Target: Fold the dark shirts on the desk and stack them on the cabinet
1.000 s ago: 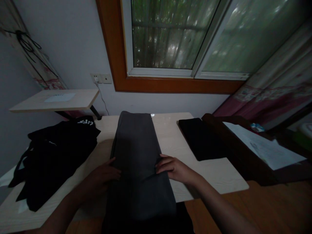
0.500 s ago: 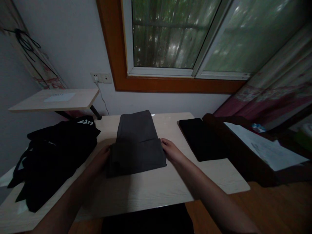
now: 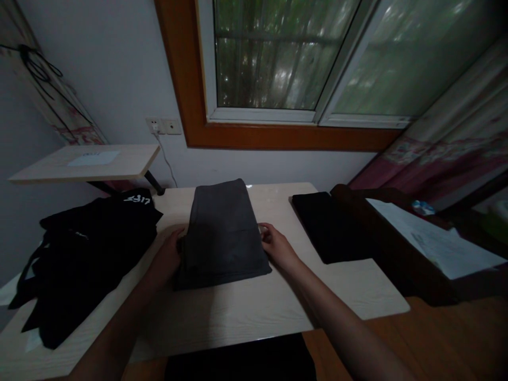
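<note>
grey cloth (image 3: 224, 225), folded on table (image 3: 246, 315); step looks like squaring its edges.
next move, i judge, calls for even pressure from both sides. cloth lies between the hands: left hand (image 3: 169, 255) at its 9 o'clock edge, right hand (image 3: 278, 247) at 3, fingers curled; whether either grips, cannot tell.

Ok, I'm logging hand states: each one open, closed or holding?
Left hand: at the left edge of the grey cloth; grip cannot be told.
Right hand: curled at its right edge; grip cannot be told.
</note>
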Tool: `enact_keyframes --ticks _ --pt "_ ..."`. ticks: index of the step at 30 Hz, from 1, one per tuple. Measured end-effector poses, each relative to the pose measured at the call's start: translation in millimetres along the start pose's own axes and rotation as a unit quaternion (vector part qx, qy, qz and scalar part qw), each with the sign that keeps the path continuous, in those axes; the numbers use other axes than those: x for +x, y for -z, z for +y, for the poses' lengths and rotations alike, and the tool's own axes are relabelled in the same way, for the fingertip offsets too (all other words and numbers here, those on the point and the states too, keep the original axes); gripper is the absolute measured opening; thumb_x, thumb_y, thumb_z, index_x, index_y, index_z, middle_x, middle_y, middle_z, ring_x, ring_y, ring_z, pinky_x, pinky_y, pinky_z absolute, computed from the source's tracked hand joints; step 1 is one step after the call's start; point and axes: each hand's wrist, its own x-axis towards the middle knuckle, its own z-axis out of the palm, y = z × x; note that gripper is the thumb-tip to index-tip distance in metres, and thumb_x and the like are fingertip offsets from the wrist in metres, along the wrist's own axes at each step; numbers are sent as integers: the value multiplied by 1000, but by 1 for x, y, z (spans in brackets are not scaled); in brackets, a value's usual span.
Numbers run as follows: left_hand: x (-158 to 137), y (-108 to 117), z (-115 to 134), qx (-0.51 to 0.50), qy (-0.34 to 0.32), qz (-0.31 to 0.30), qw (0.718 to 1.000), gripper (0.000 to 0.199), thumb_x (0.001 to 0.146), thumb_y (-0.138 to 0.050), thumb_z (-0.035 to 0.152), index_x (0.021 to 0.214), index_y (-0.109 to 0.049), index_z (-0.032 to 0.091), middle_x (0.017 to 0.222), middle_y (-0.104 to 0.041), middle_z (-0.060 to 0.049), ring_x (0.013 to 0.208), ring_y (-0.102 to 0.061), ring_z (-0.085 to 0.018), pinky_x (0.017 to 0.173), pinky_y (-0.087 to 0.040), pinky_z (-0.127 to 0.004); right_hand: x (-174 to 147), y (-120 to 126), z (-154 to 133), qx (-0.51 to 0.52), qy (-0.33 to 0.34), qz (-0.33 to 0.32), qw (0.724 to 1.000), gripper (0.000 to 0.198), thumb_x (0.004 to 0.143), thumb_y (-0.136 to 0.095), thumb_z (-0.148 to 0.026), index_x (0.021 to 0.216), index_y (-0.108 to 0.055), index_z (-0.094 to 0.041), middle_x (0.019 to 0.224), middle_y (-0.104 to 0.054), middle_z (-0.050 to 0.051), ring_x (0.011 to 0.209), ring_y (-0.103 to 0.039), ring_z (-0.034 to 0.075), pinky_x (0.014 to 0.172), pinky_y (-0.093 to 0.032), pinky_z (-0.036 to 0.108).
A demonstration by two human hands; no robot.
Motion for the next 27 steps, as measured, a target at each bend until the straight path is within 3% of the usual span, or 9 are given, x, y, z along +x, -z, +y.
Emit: enact_keyframes --ticks 6,12,15,18,21,24,27 --pt "-7 11 10 15 2 -70 997 50 85 -53 30 135 -54 22 130 -70 -10 116 -67 -29 100 -50 -44 -1 3 0 20 -29 -49 998 59 79 -72 -23 134 -52 -27 98 -74 1 86 -70 20 77 -53 31" --pt "-35 24 9 -2 -21 -221 975 56 83 -61 31 138 -52 27 129 -70 -7 112 -69 -27 94 -55 -39 -30 26 1 64 -50 -219 972 87 72 -78 -17 149 -37 -25 99 -75 2 85 -73 21 81 -57 35" --pt "-52 22 2 34 -78 -197 977 65 85 -61 26 148 -47 31 140 -61 -9 123 -63 -28 104 -51 -44 -47 35 -6 71 -32 -272 959 89 78 -75 -18 155 -33 -30 114 -73 6 96 -72 23 87 -57 39" --pt "-60 21 -3 122 -170 -131 969 65 84 -64 21 146 -52 39 155 -45 -9 138 -49 -34 112 -43 -56 -56 39 -19 -24 49 -201 978 82 78 -77 -17 151 -45 -36 133 -62 9 118 -61 27 103 -50 48" --pt "-61 24 -2 164 -257 -159 939 52 86 -62 18 132 -66 44 164 -35 -2 150 -30 -36 117 -34 -62 -57 42 -32 -111 145 -167 969 69 79 -79 -16 141 -60 -40 149 -48 9 137 -44 32 114 -38 55" --pt "-56 27 1 123 -280 -213 928 40 87 -59 16 115 -75 39 152 -53 -1 151 -31 -31 120 -32 -58 -51 44 -39 -105 218 -223 944 44 84 -73 -16 121 -74 -40 153 -47 1 147 -31 30 119 -31 55" --pt "-45 26 5 43 -243 -208 946 26 86 -61 24 106 -77 31 128 -71 -6 139 -50 -29 117 -38 -51 -43 42 -42 -38 232 -270 934 29 92 -67 -21 112 -77 -38 130 -67 1 142 -40 26 119 -32 50"
